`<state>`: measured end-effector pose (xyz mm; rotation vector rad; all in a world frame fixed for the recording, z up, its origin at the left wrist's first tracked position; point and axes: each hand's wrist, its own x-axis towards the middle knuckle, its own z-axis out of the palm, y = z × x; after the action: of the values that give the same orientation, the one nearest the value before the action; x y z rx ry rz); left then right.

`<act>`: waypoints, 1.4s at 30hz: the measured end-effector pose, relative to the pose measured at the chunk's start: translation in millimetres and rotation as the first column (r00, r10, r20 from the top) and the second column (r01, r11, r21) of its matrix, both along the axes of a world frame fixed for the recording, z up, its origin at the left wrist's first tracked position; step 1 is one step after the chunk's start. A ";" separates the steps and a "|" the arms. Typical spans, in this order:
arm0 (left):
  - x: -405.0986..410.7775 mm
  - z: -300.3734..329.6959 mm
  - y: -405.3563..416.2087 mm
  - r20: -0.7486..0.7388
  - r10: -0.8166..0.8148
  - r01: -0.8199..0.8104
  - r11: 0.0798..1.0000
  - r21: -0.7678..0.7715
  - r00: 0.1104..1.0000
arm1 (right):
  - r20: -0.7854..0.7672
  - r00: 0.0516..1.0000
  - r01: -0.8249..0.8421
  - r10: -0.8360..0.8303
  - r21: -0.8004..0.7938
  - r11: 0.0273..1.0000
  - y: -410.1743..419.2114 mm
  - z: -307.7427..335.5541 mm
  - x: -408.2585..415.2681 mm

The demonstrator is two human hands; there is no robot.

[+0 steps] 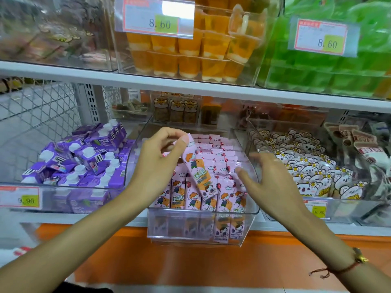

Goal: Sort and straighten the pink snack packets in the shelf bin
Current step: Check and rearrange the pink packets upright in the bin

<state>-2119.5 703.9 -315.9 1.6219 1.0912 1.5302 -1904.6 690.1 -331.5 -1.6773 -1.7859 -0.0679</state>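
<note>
A clear plastic shelf bin [203, 214] in the middle of the lower shelf holds several pink snack packets [230, 199] with a cartoon child printed on them; most stand in rows. My left hand [156, 163] pinches the top end of one pink packet [198, 172], which hangs tilted above the rows. My right hand [268, 180] hovers over the bin's right side with fingers spread and relaxed, holding nothing.
Left of the bin lies a clear bin of purple drink cartons [84, 159]. To the right is a bin of white bear-print packets [306, 166]. The upper shelf carries orange jelly cups [190, 49] and green cups [330, 77]. An orange ledge [190, 256] runs below.
</note>
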 end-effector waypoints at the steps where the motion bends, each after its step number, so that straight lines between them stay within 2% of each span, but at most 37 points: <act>1: 3.6 -0.4 -2.3 -0.014 -0.029 0.029 1.000 0.005 0.999 | 0.032 0.999 -0.023 0.020 0.074 0.997 -3.0 3.3 -3.6; 3: 10.7 -1.9 -7.0 -0.031 -0.056 0.056 0.998 0.020 0.998 | -0.005 0.991 -0.134 0.137 0.156 0.979 -10.6 11.4 -17.3; 5: 16.2 -2.6 -10.5 0.010 -0.055 0.054 0.998 0.017 0.998 | -0.179 0.931 -0.317 0.317 0.026 0.948 -19.2 14.8 -35.5; 7: 18.5 -2.2 -12.6 0.098 -0.047 0.048 0.999 -0.014 0.994 | -0.302 0.873 -0.437 0.384 -0.130 0.890 -22.4 11.7 -46.4; 8: 18.3 -1.9 -13.2 0.141 -0.050 0.056 0.998 -0.037 0.989 | -0.335 0.855 -0.464 0.396 -0.155 0.872 -22.0 10.5 -48.0; 10: 16.3 -2.0 -13.9 0.206 -0.070 0.089 0.992 -0.087 0.976 | -0.527 0.764 -0.513 0.373 -0.145 0.846 -17.6 10.0 -47.3; 13: 10.9 -2.7 -13.4 0.139 -0.094 0.105 0.992 -0.075 0.986 | -0.848 0.511 -0.548 0.139 -0.198 0.813 -8.2 11.5 -42.3; 14: 9.8 -3.5 -13.7 0.085 -0.099 0.104 0.993 -0.057 0.991 | -0.892 0.444 -0.561 0.086 -0.202 0.803 -6.6 10.6 -40.1; 17: 7.9 -9.4 -15.3 -0.053 -0.154 0.151 0.987 -0.054 0.987 | -0.959 0.275 -0.618 0.075 -0.117 0.777 -5.5 9.4 -36.1; 19: 8.2 -13.6 -17.5 -0.118 -0.238 0.225 0.968 -0.113 0.964 | -0.976 0.212 -0.609 0.054 -0.089 0.788 -5.6 10.1 -35.9; 21: 10.2 -16.4 -18.7 -0.230 -0.234 0.221 0.972 -0.084 0.945 | -0.980 0.193 -0.604 0.039 -0.087 0.792 -6.9 11.6 -37.6; 23: 11.9 -17.6 -19.5 -0.299 -0.147 0.159 0.987 0.015 0.943 | -0.981 0.186 -0.636 0.059 -0.074 0.768 -8.5 12.2 -38.6; 26: 12.5 -16.9 -19.1 -0.300 -0.101 0.137 0.986 0.100 0.949 | -0.980 0.174 -0.659 0.097 -0.043 0.751 -9.9 13.5 -40.7; 31: 11.4 -19.8 -15.8 -0.249 -0.118 0.138 0.988 0.066 0.961 | -0.984 0.086 -0.678 0.156 0.057 0.733 -10.2 19.4 -36.8; 34: 11.8 -23.2 -15.5 -0.271 -0.079 0.110 0.989 0.100 0.959 | -0.964 0.172 -0.624 0.202 0.052 0.779 -9.6 17.9 -35.4; 38: 12.9 -20.8 -16.7 -0.449 0.097 0.054 0.949 0.311 0.888 | -0.909 0.313 -0.531 0.276 0.073 0.844 -12.3 14.3 -39.0; 42: 12.4 -17.6 -16.9 -0.420 0.132 0.014 0.945 0.327 0.898 | -0.858 0.379 -0.511 0.346 0.118 0.851 -15.8 15.2 -40.1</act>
<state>-2107.1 687.0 -333.5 2.2611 1.1700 1.4775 -1944.7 674.3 -316.4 -0.9270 -1.3344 1.0350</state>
